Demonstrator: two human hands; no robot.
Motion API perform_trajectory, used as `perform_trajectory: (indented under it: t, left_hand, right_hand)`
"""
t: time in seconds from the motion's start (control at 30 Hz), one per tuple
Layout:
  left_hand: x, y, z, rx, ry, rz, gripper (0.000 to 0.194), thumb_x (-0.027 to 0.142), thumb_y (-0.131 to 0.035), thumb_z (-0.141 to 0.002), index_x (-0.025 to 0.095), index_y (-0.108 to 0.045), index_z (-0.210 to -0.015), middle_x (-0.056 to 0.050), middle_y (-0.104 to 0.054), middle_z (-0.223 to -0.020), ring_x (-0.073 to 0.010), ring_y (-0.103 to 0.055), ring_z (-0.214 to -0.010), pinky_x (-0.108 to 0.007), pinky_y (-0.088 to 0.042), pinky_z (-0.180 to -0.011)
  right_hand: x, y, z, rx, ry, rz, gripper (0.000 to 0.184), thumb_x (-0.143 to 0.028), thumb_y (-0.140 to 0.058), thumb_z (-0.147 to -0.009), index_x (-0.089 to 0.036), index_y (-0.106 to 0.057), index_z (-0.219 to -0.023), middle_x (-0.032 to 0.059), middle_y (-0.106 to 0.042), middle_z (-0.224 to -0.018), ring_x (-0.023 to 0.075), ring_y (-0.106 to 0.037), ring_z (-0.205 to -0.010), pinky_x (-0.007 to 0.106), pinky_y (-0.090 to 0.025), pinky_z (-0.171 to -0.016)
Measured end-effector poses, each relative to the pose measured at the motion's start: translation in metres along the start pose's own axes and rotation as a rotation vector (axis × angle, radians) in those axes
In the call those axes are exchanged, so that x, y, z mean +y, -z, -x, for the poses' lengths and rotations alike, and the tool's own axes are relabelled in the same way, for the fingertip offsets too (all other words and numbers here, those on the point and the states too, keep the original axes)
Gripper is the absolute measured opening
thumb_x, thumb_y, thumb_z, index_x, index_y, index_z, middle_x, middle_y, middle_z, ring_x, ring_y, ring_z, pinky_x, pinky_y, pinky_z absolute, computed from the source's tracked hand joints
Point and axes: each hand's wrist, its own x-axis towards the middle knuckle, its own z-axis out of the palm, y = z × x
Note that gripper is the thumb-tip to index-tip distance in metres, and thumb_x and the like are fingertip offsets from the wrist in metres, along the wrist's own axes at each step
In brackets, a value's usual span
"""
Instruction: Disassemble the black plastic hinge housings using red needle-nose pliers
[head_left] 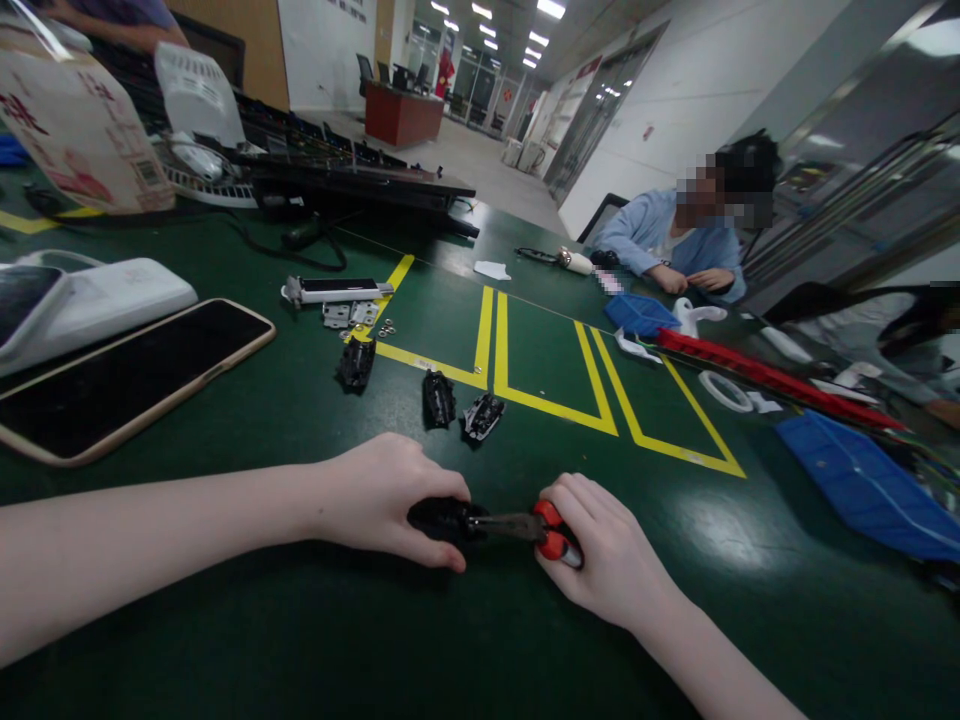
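Holds one black part (433,518) in the left hand (394,505), thumb and fingers closed narrowly about it, low over the green table (322,630). Grips one pair of pliers (521,526) in the right hand (600,540), fingers folded round the two handles, red on both. Sets the metal nose against the right end of the black part, between the two hands; cannot tell the exact bite of the jaws.

Counts three more black pieces beyond the hands: a left piece (356,362), a middle piece (439,398) and a right piece (484,416), the last two near each other. Finds one white-and-black bar (337,290) behind the left piece, with silver plates (337,316) and rings (386,328) too small to count surely.

Counts three yellow outlines (551,409) on the tabletop. To the left, shows one gold-edged phone (135,375), screen up, just beside one white device (150,285). To the right, shows two blue trays (870,490), well apart, and one long red strip (780,379). Across the table, includes one seated person in a blue shirt (652,230).
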Motion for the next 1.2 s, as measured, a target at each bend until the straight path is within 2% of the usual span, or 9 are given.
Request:
perform_trajectory:
  t: [0.4,0.57,0.73,0.83,1.0,1.07,1.13,1.2]
  left_hand:
    - [-0.0012,0.0038,-0.0005,-0.092,-0.088,0.056,0.038,0.055,-0.067,-0.086,0.023,-0.065,-0.108,0.003,-0.071,-0.082,-0.0127,-0.059,-0.065,-0.029,-0.035,-0.066]
    - [-0.0037,0.0035,0.0004,-0.054,-0.134,0.045,0.04,0.053,-0.071,-0.084,0.024,-0.065,-0.11,0.002,-0.07,-0.093,-0.014,-0.061,-0.075,-0.027,-0.035,-0.066]
    - [-0.0036,0.0035,0.003,0.023,-0.05,0.144,0.06,0.048,-0.075,-0.08,0.025,-0.054,-0.132,-0.004,-0.059,-0.117,-0.0184,-0.061,-0.096,-0.025,-0.044,-0.073]
    - [-0.0038,0.002,0.0039,0.089,0.035,0.22,0.068,0.045,-0.078,-0.078,0.024,-0.049,-0.135,-0.005,-0.057,-0.12,-0.0207,-0.059,-0.104,-0.028,-0.047,-0.081]
    - [-0.0054,0.0016,0.0034,0.126,0.167,0.273,0.07,0.054,-0.077,-0.077,0.024,-0.05,-0.134,-0.003,-0.059,-0.101,-0.0143,-0.055,-0.076,-0.023,-0.042,-0.06]
    - [-0.0054,0.002,0.0035,0.123,0.189,0.295,0.071,0.052,-0.077,-0.076,0.023,-0.049,-0.135,-0.002,-0.06,-0.096,-0.0133,-0.053,-0.071,-0.022,-0.041,-0.057]
    - [-0.0046,0.002,0.0043,0.135,0.171,0.319,0.071,0.045,-0.077,-0.079,0.023,-0.046,-0.139,-0.004,-0.062,-0.102,-0.0141,-0.056,-0.075,-0.022,-0.044,-0.061]
    - [-0.0035,0.0017,0.0057,0.141,0.144,0.359,0.072,0.038,-0.075,-0.082,0.026,-0.041,-0.144,-0.007,-0.062,-0.119,-0.0157,-0.061,-0.084,-0.024,-0.049,-0.067]
  right_hand:
    - [-0.0008,0.0026,-0.0021,-0.014,0.053,0.019,0.014,-0.018,-0.055,-0.078,-0.018,-0.056,-0.091,0.0055,-0.06,-0.084,0.0174,-0.053,-0.075,0.03,-0.043,-0.066]
    - [-0.0026,0.0006,-0.0007,0.004,0.055,0.03,0.014,-0.018,-0.056,-0.078,-0.017,-0.056,-0.092,0.0056,-0.06,-0.084,0.0178,-0.052,-0.075,0.031,-0.042,-0.065]
    - [-0.0002,0.0005,0.0003,0.019,0.033,0.021,0.017,-0.018,-0.056,-0.075,-0.017,-0.056,-0.093,0.0055,-0.06,-0.084,0.0181,-0.053,-0.076,0.03,-0.043,-0.066]
    - [0.0016,0.0005,0.0014,0.031,0.012,0.009,0.014,-0.018,-0.055,-0.077,-0.018,-0.055,-0.091,0.0052,-0.059,-0.083,0.0175,-0.052,-0.074,0.03,-0.042,-0.064]
    - [0.0029,0.0,0.0021,0.041,-0.017,-0.019,0.01,-0.02,-0.055,-0.08,-0.018,-0.054,-0.089,0.0041,-0.058,-0.081,0.0157,-0.052,-0.07,0.028,-0.042,-0.061]
    - [0.0031,-0.0003,0.0023,0.047,-0.026,-0.022,0.009,-0.019,-0.055,-0.08,-0.018,-0.054,-0.089,0.0041,-0.057,-0.08,0.0157,-0.051,-0.07,0.028,-0.041,-0.06]
    - [0.0031,-0.0005,0.0027,0.055,-0.033,-0.024,0.009,-0.02,-0.055,-0.08,-0.018,-0.054,-0.089,0.0042,-0.057,-0.08,0.0159,-0.051,-0.07,0.028,-0.041,-0.06]
    - [0.0024,-0.0005,0.0034,0.06,-0.038,-0.027,0.009,-0.02,-0.055,-0.08,-0.019,-0.054,-0.089,0.0041,-0.057,-0.08,0.0159,-0.052,-0.07,0.028,-0.041,-0.06]
